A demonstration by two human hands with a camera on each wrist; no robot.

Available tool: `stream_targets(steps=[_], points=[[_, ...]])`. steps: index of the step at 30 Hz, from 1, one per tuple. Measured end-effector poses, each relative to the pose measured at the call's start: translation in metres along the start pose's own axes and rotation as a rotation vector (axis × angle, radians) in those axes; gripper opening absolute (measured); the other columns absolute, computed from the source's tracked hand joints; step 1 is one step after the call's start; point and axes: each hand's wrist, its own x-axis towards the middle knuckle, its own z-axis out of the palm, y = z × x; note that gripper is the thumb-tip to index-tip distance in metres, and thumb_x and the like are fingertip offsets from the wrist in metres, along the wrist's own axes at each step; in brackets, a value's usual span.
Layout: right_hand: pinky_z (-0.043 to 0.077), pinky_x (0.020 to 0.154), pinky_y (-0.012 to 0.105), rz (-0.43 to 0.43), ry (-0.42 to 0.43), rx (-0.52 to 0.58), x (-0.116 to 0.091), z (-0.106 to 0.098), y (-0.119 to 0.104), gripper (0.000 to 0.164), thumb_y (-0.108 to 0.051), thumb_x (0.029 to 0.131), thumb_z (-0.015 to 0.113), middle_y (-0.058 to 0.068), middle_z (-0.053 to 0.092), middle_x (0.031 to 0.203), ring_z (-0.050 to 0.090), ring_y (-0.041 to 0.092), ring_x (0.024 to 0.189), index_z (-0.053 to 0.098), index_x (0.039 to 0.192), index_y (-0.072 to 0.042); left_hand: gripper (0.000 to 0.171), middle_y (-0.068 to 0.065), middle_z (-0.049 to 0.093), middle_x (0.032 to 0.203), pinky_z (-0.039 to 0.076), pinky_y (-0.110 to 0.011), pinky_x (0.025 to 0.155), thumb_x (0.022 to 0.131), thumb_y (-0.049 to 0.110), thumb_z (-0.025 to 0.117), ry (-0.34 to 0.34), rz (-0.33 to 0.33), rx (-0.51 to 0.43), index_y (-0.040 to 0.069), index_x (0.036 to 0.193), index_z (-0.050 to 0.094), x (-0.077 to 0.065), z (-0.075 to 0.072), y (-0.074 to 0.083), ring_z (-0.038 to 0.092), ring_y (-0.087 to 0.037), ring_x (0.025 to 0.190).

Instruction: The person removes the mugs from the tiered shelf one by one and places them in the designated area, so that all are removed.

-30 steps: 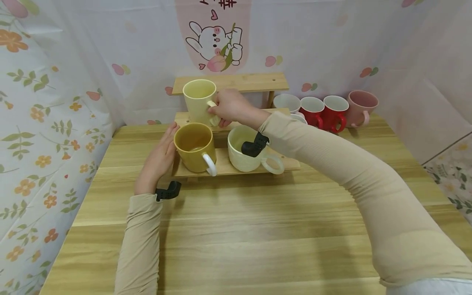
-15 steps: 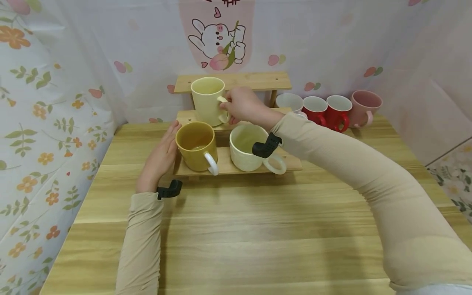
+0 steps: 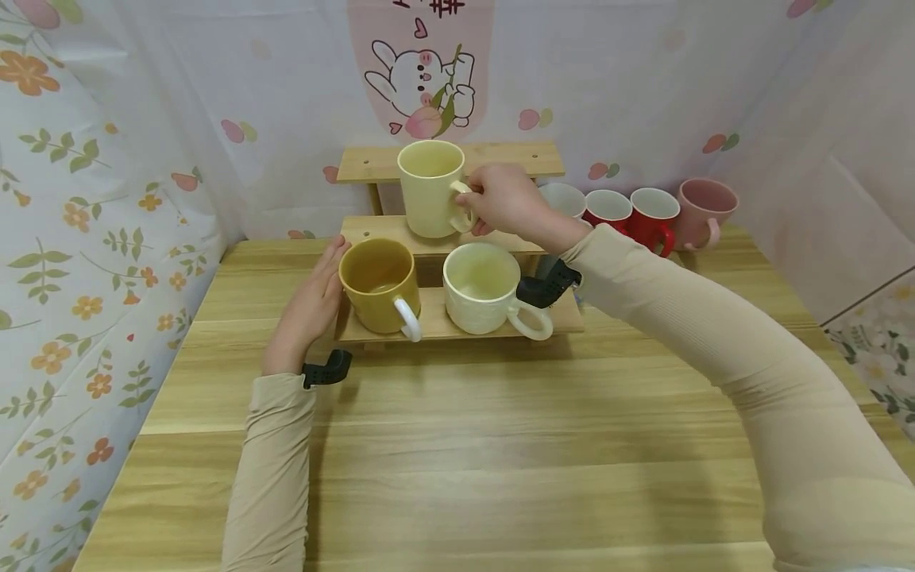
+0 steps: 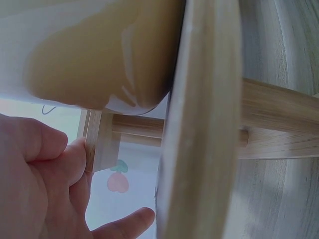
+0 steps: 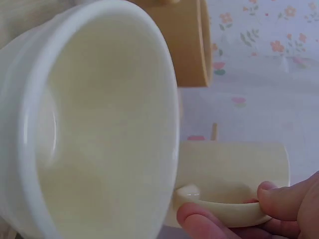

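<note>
Tabletop (image 3: 443, 461) of striped yellowish-brown wood is occupied toward its back by a three-tiered stepped stand (image 3: 493, 159) of pale wood. A plain pale-yellow cylindrical mug (image 3: 430, 199) is held upright at the middle tier (image 3: 386, 230) by the right hand (image 3: 503, 199), its handle (image 5: 232, 214) pinched between thumb and curled fingers; whether the base is rested on the board cannot be told. The left hand (image 3: 307, 306) is placed at the stand's left end with its fingers extended, just beside a mustard-yellow mug with a white handle (image 3: 379, 298); whether the board is touched by its fingertips cannot be told. The lowest tier (image 3: 432, 322) is shared by that mustard mug and, to its right, a wide cream mug with a ring-shaped handle (image 3: 475, 310). To the right of the stand, a white mug (image 3: 561, 197), partly hidden by the right arm, two red mugs with white interiors (image 3: 652, 228) and a pink mug (image 3: 704, 214) are lined up. Black wrist cameras (image 3: 329, 369) are worn below both hands, over beige sleeves (image 3: 275, 461).
</note>
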Motion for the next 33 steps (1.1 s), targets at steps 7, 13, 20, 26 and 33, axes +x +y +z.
stream_targets(steps=[7,13,20,26,33], points=[[0.059,0.067,0.030,0.020,0.026,0.026,-0.008,-0.011,0.011,0.023,-0.019,0.097,0.055,0.008,0.060,0.080,0.064,0.006,0.055,0.058,0.087,0.002,0.052,-0.004,0.007,0.162,0.012,-0.048,0.120,0.106,0.029,0.019,0.008,-0.001,-0.004,0.007,0.153,0.018,0.000,0.001,-0.002,0.008,-0.024,0.149],[0.058,0.062,0.024,0.044,0.043,0.015,-0.017,-0.018,0.022,0.023,-0.019,0.098,0.055,0.011,0.061,0.085,0.067,0.010,0.061,0.060,0.090,0.002,0.052,-0.003,0.006,0.162,0.011,-0.048,0.120,0.106,0.030,0.017,0.005,-0.004,-0.003,0.009,0.154,0.016,0.001,0.001,-0.001,0.006,-0.024,0.149],[0.058,0.061,0.024,0.022,0.062,0.053,-0.023,-0.020,0.032,0.022,-0.015,0.097,0.056,0.011,0.064,0.080,0.064,0.006,0.055,0.061,0.089,0.004,0.052,-0.004,0.005,0.162,0.010,-0.049,0.120,0.106,0.030,0.017,-0.003,-0.014,0.000,0.008,0.154,0.015,-0.001,0.000,0.001,0.006,-0.024,0.149],[0.058,0.060,0.023,0.025,0.083,0.062,-0.030,-0.024,0.038,0.023,-0.017,0.097,0.056,0.014,0.064,0.085,0.065,0.008,0.055,0.061,0.090,0.005,0.053,-0.004,0.005,0.162,0.011,-0.049,0.120,0.106,0.032,0.017,-0.010,-0.016,0.001,0.007,0.154,0.015,-0.001,-0.002,0.002,0.006,-0.025,0.149],[0.057,0.059,0.023,0.026,0.099,0.078,-0.040,-0.032,0.046,0.024,-0.017,0.097,0.056,0.015,0.065,0.083,0.066,0.010,0.056,0.060,0.086,0.004,0.053,-0.003,0.006,0.162,0.011,-0.050,0.119,0.106,0.033,0.018,-0.011,-0.019,-0.002,0.008,0.154,0.016,0.000,-0.002,0.002,0.006,-0.025,0.149]])
